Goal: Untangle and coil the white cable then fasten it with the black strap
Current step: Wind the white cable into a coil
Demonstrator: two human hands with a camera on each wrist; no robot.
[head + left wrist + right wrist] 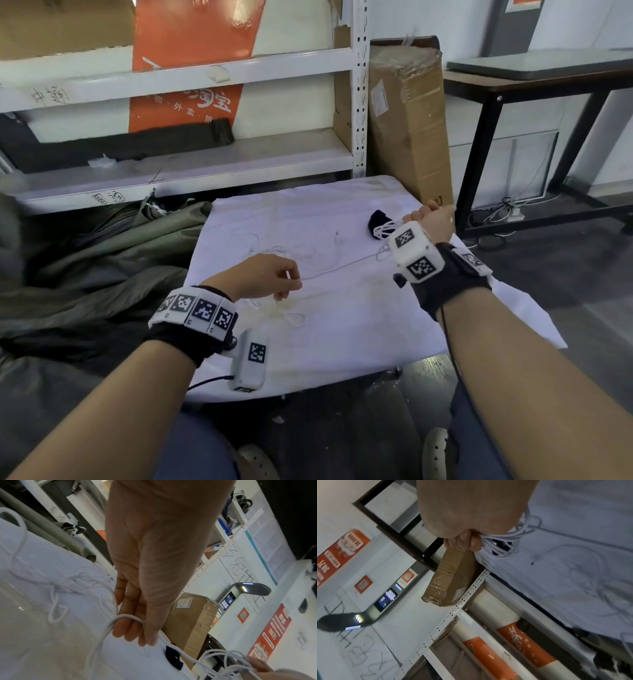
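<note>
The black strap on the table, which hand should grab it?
Probably the left hand. It only pinches one strand of the white cable, while the right hand grips the coiled loops beside the black strap and shouldn't let go.

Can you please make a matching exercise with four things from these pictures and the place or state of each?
Things:
1. left hand
2. right hand
3. black strap
4. tall cardboard box

Places or states:
A. stands on the floor beside the white shelf
B. lies on the white cloth, near the right hand
C. pinches one strand of the white cable
D. holds a bundle of cable loops

Pairs: 1-C, 2-D, 3-B, 4-A
</note>
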